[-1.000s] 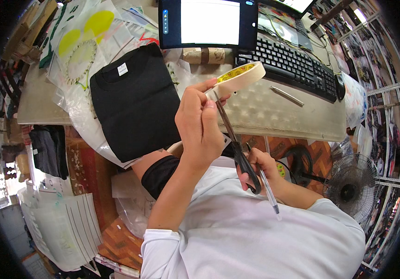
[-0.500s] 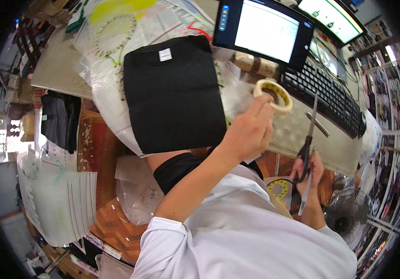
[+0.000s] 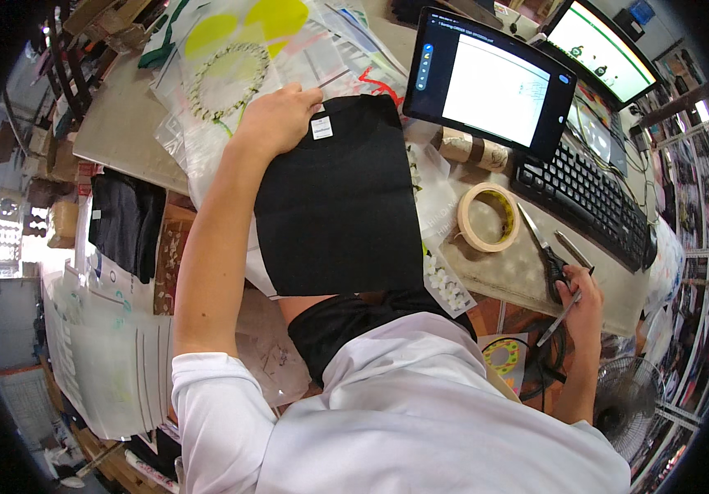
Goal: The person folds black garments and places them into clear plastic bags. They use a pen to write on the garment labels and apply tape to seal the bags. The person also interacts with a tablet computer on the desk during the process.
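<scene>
A folded black garment (image 3: 338, 218) with a white label near its top edge lies at the desk's front. My left hand (image 3: 280, 119) is at its upper left corner, fingers closed on the edge; the fingertips are partly hidden. At the desk's right edge, my right hand (image 3: 585, 292) is closed around a slim grey pen-like tool (image 3: 559, 321) that points down toward me. Black-handled scissors (image 3: 542, 239) rest on the desk beside those fingers, blades toward the keyboard; whether the fingers still touch the handles I cannot tell. A roll of cream tape (image 3: 470, 222) lies between garment and scissors.
Behind the garment are clear plastic sheets (image 3: 206, 140) and a beaded ring (image 3: 198, 90). A tablet (image 3: 420, 82), a brown wrapped roll (image 3: 474, 151) and a black keyboard (image 3: 589, 193) stand at the right. Another pen-like stick (image 3: 570, 244) lies by the scissors. A fan (image 3: 626, 403) is below right.
My left hand has put the tape roll down on the desk and moved left to the garment's corner. The scissors, held up before in my right hand, now rest on the desk.
</scene>
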Motion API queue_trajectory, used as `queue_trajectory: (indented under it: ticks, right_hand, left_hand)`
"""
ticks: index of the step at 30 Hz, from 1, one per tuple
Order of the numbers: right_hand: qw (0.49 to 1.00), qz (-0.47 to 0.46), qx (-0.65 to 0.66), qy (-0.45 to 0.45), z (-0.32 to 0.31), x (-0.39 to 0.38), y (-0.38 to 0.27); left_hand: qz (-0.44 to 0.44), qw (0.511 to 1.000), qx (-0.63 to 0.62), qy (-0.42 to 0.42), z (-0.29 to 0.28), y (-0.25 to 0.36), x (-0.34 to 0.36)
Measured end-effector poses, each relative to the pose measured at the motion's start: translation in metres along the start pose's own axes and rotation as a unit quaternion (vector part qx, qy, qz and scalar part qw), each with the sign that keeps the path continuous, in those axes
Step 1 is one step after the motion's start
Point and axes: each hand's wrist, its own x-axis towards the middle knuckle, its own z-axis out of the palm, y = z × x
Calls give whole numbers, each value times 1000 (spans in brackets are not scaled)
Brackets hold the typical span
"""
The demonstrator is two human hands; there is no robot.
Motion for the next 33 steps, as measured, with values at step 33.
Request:
queue_trajectory:
  ticks: [33]
  right_hand:
    - [897,-255,360,18,50,87,-149]
  left_hand:
    - [-13,891,-435,130,27,76,-103]
